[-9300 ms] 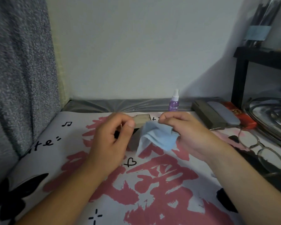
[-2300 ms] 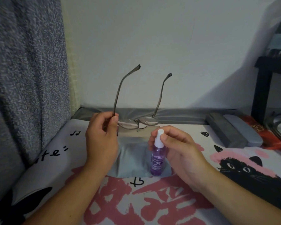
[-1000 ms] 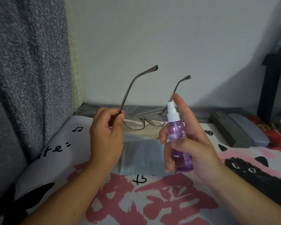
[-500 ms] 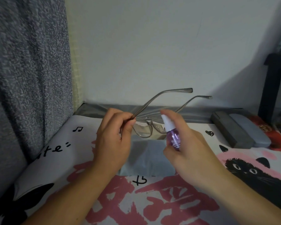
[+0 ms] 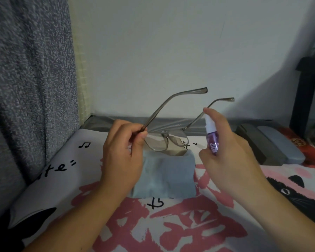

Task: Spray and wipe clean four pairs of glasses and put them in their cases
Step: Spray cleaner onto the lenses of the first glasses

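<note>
Head view shows your left hand [image 5: 123, 157] pinching the glasses [image 5: 165, 140] at the hinge of one arm, thumb and fingertips closed on the frame, so both lenses hang free in front of you with the arms pointing up and away. That grip keeps your skin off the glass and leaves both lenses open to the spray. Your right hand [image 5: 227, 157] is wrapped round the small purple spray bottle [image 5: 211, 138], forefinger laid on top of the white nozzle, which faces the lenses from just beside them; you look ready to press, though no mist is visible. The blue cloth [image 5: 166, 177] lies spread on the printed mat [image 5: 58, 171] directly under the glasses, probably to catch drips and to be at hand for wiping. A beige case [image 5: 173, 150] sits behind the cloth, partly seen through the lenses. Three more cases, dark grey [image 5: 258, 142], light grey [image 5: 282, 144] and red [image 5: 305, 151], lie side by side at the right, well apart from your hands. Spraying this pair seems to be the step in hand; wiping and casing it are not yet done.
</note>
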